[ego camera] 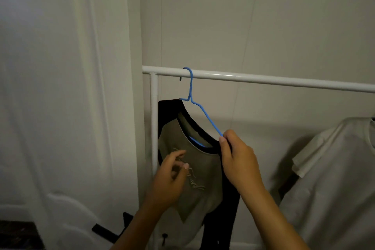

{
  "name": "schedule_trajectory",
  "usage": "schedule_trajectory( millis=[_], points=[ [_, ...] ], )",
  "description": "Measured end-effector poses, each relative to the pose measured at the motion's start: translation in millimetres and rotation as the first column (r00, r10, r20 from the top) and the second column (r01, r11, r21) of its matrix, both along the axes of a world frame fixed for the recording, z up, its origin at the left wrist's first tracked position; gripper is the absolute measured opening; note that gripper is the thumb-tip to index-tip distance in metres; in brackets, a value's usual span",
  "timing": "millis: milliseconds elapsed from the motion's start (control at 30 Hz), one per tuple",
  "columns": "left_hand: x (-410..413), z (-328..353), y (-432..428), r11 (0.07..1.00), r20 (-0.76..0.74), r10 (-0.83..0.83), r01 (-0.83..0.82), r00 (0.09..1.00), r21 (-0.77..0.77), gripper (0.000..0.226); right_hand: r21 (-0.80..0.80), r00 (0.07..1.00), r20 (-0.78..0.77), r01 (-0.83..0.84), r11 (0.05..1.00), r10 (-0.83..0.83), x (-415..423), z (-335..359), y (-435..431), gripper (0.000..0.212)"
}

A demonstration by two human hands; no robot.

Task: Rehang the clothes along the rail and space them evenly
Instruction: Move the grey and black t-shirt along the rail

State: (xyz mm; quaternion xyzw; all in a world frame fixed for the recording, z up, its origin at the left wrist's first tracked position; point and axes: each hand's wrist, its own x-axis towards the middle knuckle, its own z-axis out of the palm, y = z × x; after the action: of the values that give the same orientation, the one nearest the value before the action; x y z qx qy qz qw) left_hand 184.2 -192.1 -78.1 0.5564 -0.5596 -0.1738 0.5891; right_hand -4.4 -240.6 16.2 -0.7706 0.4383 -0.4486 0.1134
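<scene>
Right hand (239, 160) pinches lower end of blue hanger (205, 114) at collar of black-and-tan shirt (203, 168). Left hand (170, 178) in front of shirt chest, fingers loosely curled, blurred; can't tell if gripping fabric. Hanger hook sits on white rail (263, 79), near left end beside upright post (154, 107). White T-shirt (334, 178) hangs well apart to right.

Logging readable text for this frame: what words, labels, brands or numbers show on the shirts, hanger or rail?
On the chest of the tan and black shirt: a script design, too blurred to read and partly behind the left hand.
No text visible on the white T-shirt, blue hanger or rail.
</scene>
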Motion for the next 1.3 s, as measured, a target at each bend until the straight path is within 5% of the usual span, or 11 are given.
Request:
schedule_trajectory(
  millis=[367,767,1133,1300],
  points=[
    [32,94,-20,0.928,0.24,0.264,-0.178,0.934,-0.327,0.029,-0.252,0.993,-0.111,0.022,0.967,-0.051,-64,57,-26,0.02],
    [26,123,-95,0.978,0.423,0.208,-0.194,0.882,-0.077,0.042,-0.448,0.983,-0.148,0.033,0.893,-0.11,-77,88,-24,0.021],
    [-29,142,-105,0.917,0.425,0.309,-0.147,0.851,-0.372,0.025,-0.359,0.996,-0.073,0.027,0.933,-0.057,-188,92,-33,0.018],
    [-57,137,-95,0.902,0.541,0.312,-0.065,0.781,-0.427,0.027,-0.182,0.992,-0.12,-0.05,0.982,0.028,-236,57,-53,0.013]
  ],
)
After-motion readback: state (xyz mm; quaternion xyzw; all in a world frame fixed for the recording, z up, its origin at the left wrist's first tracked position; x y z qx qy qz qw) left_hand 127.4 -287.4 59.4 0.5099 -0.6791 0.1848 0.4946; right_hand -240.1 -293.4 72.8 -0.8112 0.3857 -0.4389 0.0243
